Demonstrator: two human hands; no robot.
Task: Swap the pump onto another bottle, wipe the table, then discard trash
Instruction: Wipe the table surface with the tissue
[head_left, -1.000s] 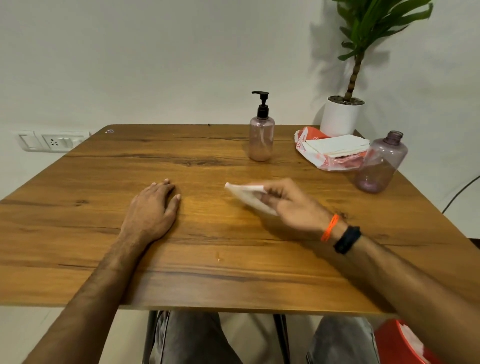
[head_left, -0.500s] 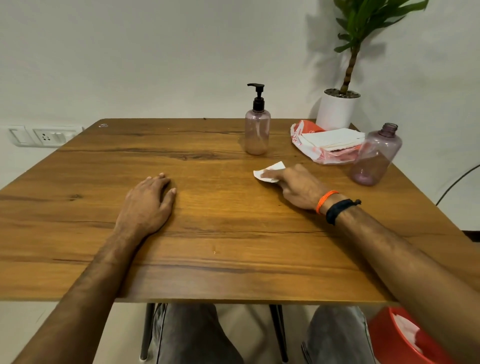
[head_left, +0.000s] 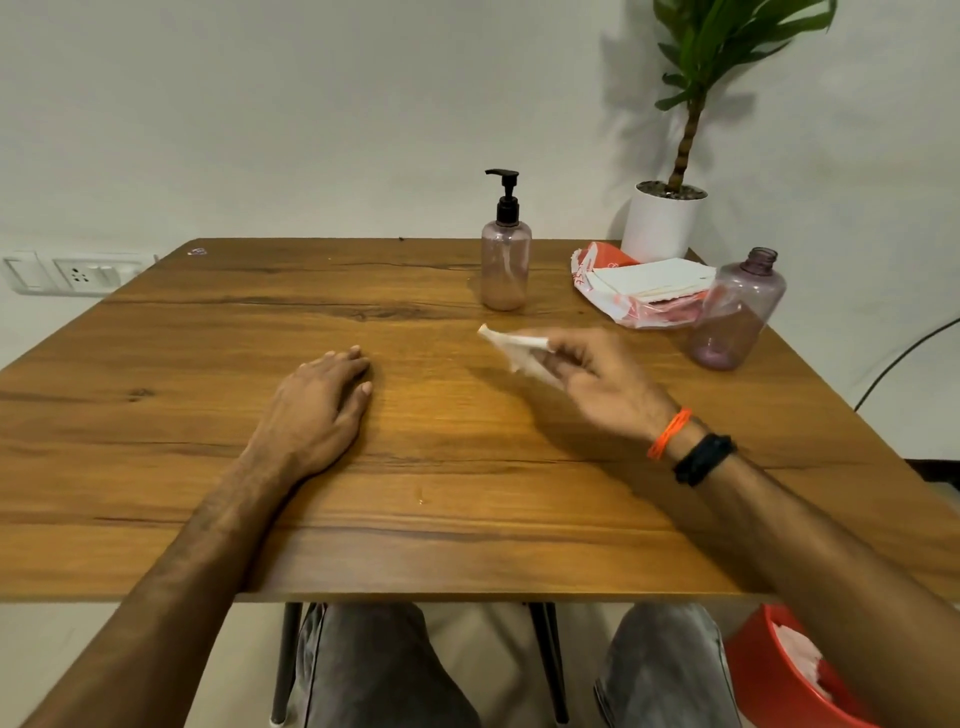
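Right hand (head_left: 587, 371), pinching our white tissue (head_left: 511, 351), has swept back from beside the pump bottle (head_left: 505, 260); wiping continues. Left hand (head_left: 317, 410) lies flat on the surface (head_left: 208, 364), holding nothing.

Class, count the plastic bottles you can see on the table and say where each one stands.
2. The pump bottle stands upright at the far middle of the table. The open bottle, without a cap, stands near the right edge beside the tissue packet. None appears hidden.
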